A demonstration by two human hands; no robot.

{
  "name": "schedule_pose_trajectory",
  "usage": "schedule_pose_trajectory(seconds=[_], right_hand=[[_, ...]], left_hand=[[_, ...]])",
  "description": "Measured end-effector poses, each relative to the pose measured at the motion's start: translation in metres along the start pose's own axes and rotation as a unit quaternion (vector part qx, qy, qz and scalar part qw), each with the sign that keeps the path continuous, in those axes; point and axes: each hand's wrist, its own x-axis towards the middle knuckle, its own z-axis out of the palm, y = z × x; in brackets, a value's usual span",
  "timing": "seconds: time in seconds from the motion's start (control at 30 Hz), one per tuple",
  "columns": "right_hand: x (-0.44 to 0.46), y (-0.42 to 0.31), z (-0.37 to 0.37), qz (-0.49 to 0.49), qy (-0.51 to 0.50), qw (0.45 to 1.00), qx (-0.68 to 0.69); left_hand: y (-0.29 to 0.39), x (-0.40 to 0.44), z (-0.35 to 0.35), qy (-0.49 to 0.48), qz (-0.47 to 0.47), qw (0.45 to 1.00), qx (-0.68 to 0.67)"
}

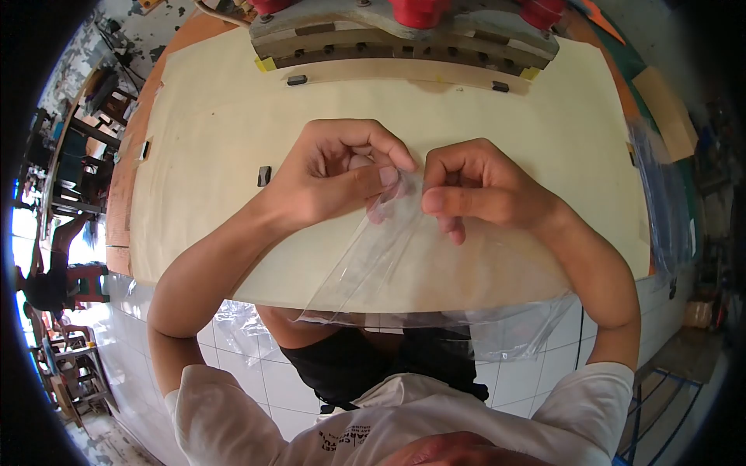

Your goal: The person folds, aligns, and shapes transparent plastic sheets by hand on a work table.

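Note:
A clear plastic sheet (381,256) hangs from my two hands and drapes over the table's front edge toward my lap. My left hand (342,171) pinches its upper edge between thumb and fingers. Close beside it, my right hand (482,190) grips the same sheet, thumb pressed against curled fingers. Only a small gap separates the two hands. The sheet is creased and see-through, so its full outline is hard to make out.
A heavy metal press bar (404,46) with red parts spans the back of the cream-covered table (210,140). Small black blocks (265,176) sit on the cover. Stacked clear plastic (660,202) lies at the right edge, near a brown cardboard piece (666,113).

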Motion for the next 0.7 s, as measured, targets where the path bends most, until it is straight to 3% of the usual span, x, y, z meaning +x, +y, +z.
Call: schedule_pose_trajectory(seconds=[0.43, 0.7], right_hand=[[0.0007, -0.0019, 0.0029, 0.015, -0.006, 1.0, -0.012], [0.0008, -0.0027, 0.0033, 0.02, -0.006, 1.0, -0.015]], left_hand=[[0.003, -0.0055, -0.0017, -0.001, 0.018, 0.997, 0.073], [0.0022, -0.0042, -0.0012, -0.015, 0.039, 0.998, 0.041]])
